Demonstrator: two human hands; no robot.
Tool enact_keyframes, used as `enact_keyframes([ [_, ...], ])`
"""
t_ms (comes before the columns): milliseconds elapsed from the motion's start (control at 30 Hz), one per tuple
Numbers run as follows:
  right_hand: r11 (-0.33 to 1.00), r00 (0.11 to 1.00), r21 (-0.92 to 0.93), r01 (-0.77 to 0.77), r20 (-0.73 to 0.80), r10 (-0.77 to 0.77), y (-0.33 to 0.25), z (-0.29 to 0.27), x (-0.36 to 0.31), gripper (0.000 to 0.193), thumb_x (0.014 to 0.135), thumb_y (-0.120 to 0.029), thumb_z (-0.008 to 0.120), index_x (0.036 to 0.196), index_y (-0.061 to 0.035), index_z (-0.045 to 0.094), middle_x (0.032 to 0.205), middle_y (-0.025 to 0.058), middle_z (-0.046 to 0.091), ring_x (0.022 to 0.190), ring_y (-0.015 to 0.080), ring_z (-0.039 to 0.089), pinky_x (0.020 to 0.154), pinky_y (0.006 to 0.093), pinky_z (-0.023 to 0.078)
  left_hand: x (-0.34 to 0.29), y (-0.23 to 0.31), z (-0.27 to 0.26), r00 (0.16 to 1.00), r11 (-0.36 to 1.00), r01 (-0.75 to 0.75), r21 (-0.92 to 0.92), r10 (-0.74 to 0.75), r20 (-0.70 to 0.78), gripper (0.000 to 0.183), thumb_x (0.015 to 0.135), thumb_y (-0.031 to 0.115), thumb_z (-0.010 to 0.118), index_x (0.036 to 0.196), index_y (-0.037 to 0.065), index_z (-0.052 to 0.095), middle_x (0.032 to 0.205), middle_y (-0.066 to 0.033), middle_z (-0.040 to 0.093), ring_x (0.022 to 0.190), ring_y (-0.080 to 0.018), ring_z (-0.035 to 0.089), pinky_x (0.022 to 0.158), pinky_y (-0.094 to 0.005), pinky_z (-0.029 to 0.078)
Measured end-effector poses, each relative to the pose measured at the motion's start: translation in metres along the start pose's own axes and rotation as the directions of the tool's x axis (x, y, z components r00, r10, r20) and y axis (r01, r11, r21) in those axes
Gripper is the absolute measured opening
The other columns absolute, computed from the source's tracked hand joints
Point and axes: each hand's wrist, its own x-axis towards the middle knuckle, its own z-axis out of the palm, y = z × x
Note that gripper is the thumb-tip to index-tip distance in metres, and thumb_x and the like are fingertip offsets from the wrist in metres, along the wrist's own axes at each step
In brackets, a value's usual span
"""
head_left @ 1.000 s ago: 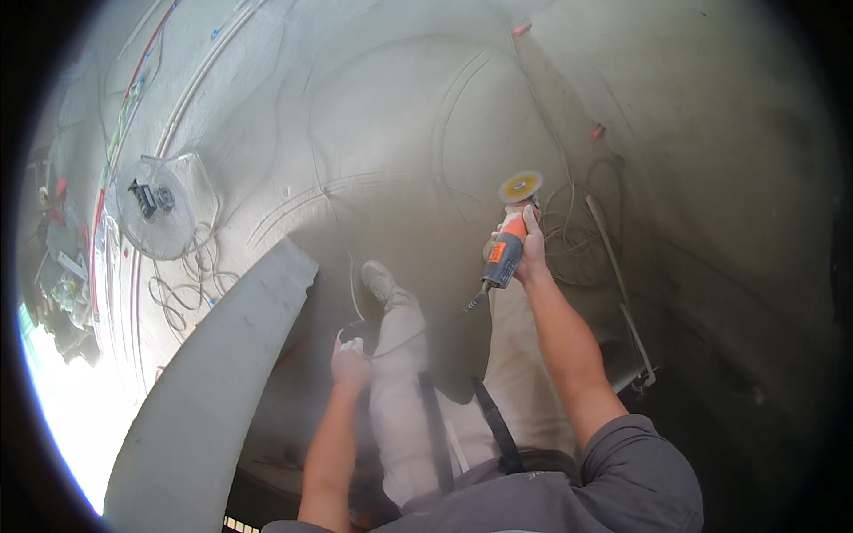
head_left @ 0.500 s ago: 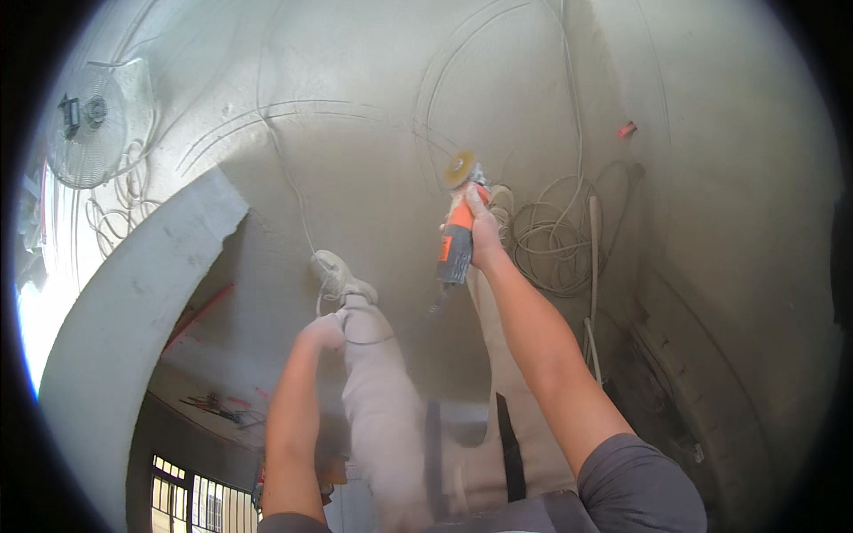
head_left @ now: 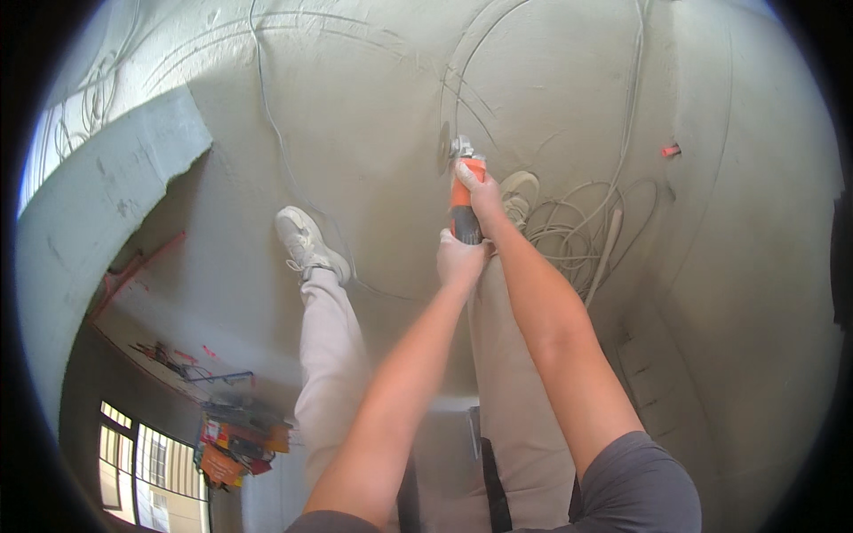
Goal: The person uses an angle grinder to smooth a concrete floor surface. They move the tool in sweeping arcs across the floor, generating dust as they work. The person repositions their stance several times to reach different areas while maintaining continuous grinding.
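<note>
An angle grinder [head_left: 468,169] with an orange front body and dark rear handle is held out over the grey floor. My right hand [head_left: 482,197] closes around its orange part, just behind the metal head. Lower down, my left hand [head_left: 460,259] grips the dark rear end. The cutting disc [head_left: 444,148] shows nearly edge-on at the left of the head, near curved grooves [head_left: 471,93] in the floor. Whether it touches the surface, I cannot tell. A thin cable [head_left: 283,147] runs across the floor past my left shoe [head_left: 309,242].
Coiled hoses or cables [head_left: 569,226] lie beside my right shoe [head_left: 520,191]. A small red object [head_left: 671,151] is at the right. A curved grey slab edge [head_left: 107,164] rises on the left; beyond it are tools [head_left: 182,362], a colourful pile [head_left: 235,444] and a barred window [head_left: 151,466].
My left hand has left the cable by my left shoe and moved right onto the grinder's rear. The disc has turned from face-on to nearly edge-on. The whole view has shifted.
</note>
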Motion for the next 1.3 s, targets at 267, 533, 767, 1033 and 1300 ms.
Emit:
enact_keyframes([
  [267, 0.973, 0.999, -0.226, 0.044, 0.038, -0.037, -0.033, -0.003, 0.022, 0.055, 0.102, -0.051, 0.078, 0.132, -0.0065, 0.068, 0.106, 0.0051, 0.070, 0.085, 0.0171, 0.067, 0.074, 0.0373, 0.057, 0.013, 0.035, 0.012, 0.999, 0.999, 0.043, -0.020, -0.043, 0.022, 0.068, 0.076, 0.032, 0.090, 0.126, -0.001, 0.058, 0.118, -0.0258, 0.077, 0.110, -0.0434, 0.077, 0.092, -0.0524, 0.060],
  [533, 0.965, 0.995, -0.261, -0.008, -0.093, -0.017, -0.029, 0.008, 0.023, 0.046, 0.101, -0.041, 0.079, 0.128, -0.0044, 0.072, 0.117, 0.0071, 0.074, 0.103, 0.0198, 0.071, 0.091, 0.0384, 0.056, 0.017, 0.028, 0.008, 1.000, 0.999, 0.026, -0.048, -0.027, -0.003, 0.057, 0.083, 0.025, 0.083, 0.127, -0.006, 0.062, 0.120, -0.0295, 0.077, 0.117, -0.0457, 0.075, 0.096, -0.0524, 0.059],
  [767, 0.964, 0.985, -0.242, -0.111, -0.154, 0.075, 0.008, 0.008, -0.004, 0.056, 0.102, -0.042, 0.078, 0.141, -0.0053, 0.062, 0.129, 0.0085, 0.070, 0.116, 0.0210, 0.066, 0.100, 0.0403, 0.054, 0.003, -0.004, 0.005, 0.994, 0.994, 0.109, -0.023, -0.109, 0.001, 0.055, 0.086, 0.027, 0.085, 0.126, -0.001, 0.061, 0.120, -0.0256, 0.077, 0.116, -0.0444, 0.076, 0.097, -0.0527, 0.059],
  [1033, 0.974, 0.995, -0.226, 0.023, -0.087, -0.043, -0.073, 0.017, 0.058, 0.058, 0.105, -0.043, 0.075, 0.147, -0.0068, 0.056, 0.131, 0.0075, 0.067, 0.117, 0.0212, 0.065, 0.102, 0.0412, 0.053, 0.040, 0.069, -0.004, 1.000, 1.000, -0.027, 0.008, 0.027, -0.011, 0.046, 0.094, 0.025, 0.072, 0.127, -0.003, 0.060, 0.116, -0.0302, 0.077, 0.112, -0.0503, 0.074, 0.095, -0.0566, 0.058],
  [1300, 0.943, 0.988, -0.304, -0.134, -0.112, 0.104, -0.035, 0.011, 0.019, 0.073, 0.101, -0.048, 0.079, 0.154, -0.0054, 0.050, 0.140, 0.0109, 0.064, 0.125, 0.0249, 0.064, 0.107, 0.0435, 0.052, 0.008, 0.026, -0.006, 0.995, 0.997, 0.063, -0.042, -0.059, 0.078, 0.044, 0.093, 0.021, 0.072, 0.127, -0.004, 0.059, 0.121, -0.0337, 0.075, 0.120, -0.0482, 0.072, 0.097, -0.0555, 0.058],
])
